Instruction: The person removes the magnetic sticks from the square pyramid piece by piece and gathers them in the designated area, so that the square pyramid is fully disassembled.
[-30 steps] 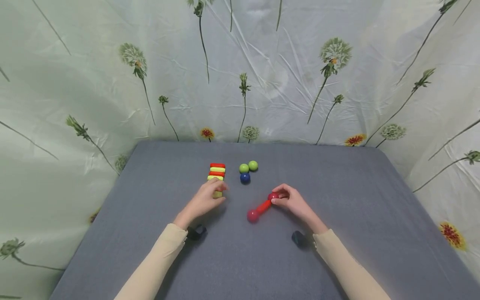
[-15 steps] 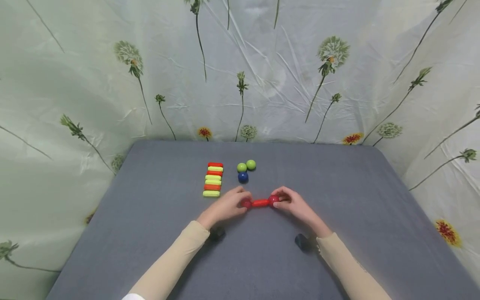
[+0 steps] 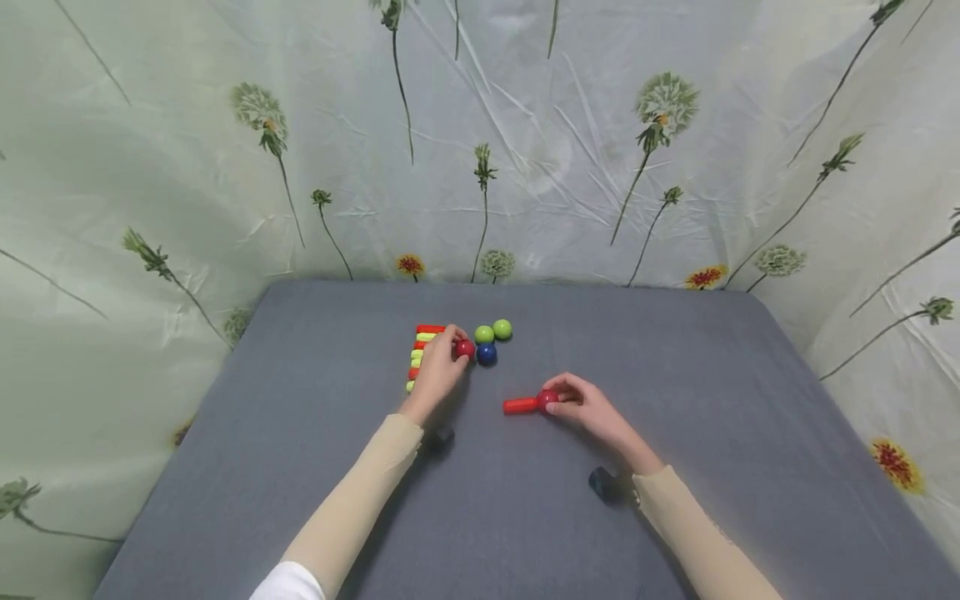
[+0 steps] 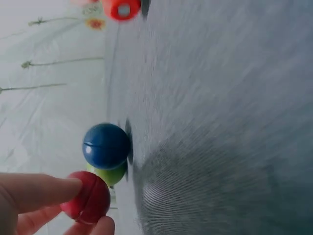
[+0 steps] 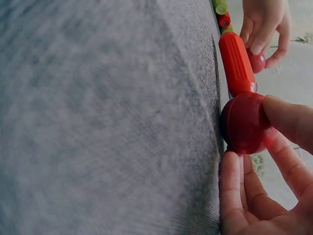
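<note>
In the head view my left hand (image 3: 438, 375) pinches a red ball (image 3: 466, 349) between thumb and fingers, just left of a blue ball (image 3: 487, 354). Two green balls (image 3: 484, 335) sit behind the blue one. My right hand (image 3: 588, 408) grips another red ball (image 3: 547, 401), which joins the end of a red ridged rod (image 3: 520, 406). That rod's left end is bare. In the left wrist view the held red ball (image 4: 87, 198) shows a seam line. The right wrist view has thumb and fingers around the other red ball (image 5: 244, 122).
A row of red and yellow rods (image 3: 431, 329) lies at the left, partly hidden behind my left hand. Dark devices (image 3: 604, 483) sit under both wrists. The grey tabletop (image 3: 510, 517) ends at a floral curtain (image 3: 570, 167).
My left hand came from the rods to the rod's left red ball, then carried that ball away toward the blue ball. The rod swung level; my right hand kept its hold.
</note>
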`<move>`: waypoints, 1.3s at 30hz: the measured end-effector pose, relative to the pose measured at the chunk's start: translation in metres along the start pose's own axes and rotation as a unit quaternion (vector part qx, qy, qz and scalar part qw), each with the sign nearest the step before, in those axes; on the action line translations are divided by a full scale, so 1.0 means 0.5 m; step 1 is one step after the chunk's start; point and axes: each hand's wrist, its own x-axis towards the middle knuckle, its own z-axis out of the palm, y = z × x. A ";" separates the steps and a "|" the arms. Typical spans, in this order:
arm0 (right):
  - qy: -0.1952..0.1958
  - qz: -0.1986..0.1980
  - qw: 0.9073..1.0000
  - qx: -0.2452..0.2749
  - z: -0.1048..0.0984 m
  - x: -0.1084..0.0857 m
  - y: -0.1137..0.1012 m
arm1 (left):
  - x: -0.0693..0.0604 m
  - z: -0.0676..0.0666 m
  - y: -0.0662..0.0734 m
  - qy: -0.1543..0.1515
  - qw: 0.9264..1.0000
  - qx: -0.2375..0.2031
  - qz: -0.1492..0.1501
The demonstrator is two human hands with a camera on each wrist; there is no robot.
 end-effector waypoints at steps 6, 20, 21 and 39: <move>-0.008 -0.001 1.000 0.007 0.005 -0.022 -0.057 | 0.024 0.014 -0.011 0.004 1.000 0.019 0.005; 0.013 0.014 1.000 -0.002 0.005 0.014 0.019 | 0.011 0.009 -0.001 0.003 0.999 0.026 0.028; 0.013 0.016 1.000 -0.002 0.005 0.013 0.018 | 0.002 0.009 0.003 0.000 0.999 0.020 0.044; 0.017 0.007 1.000 -0.002 0.009 0.005 0.016 | -0.076 0.077 0.055 -0.197 0.972 0.077 0.108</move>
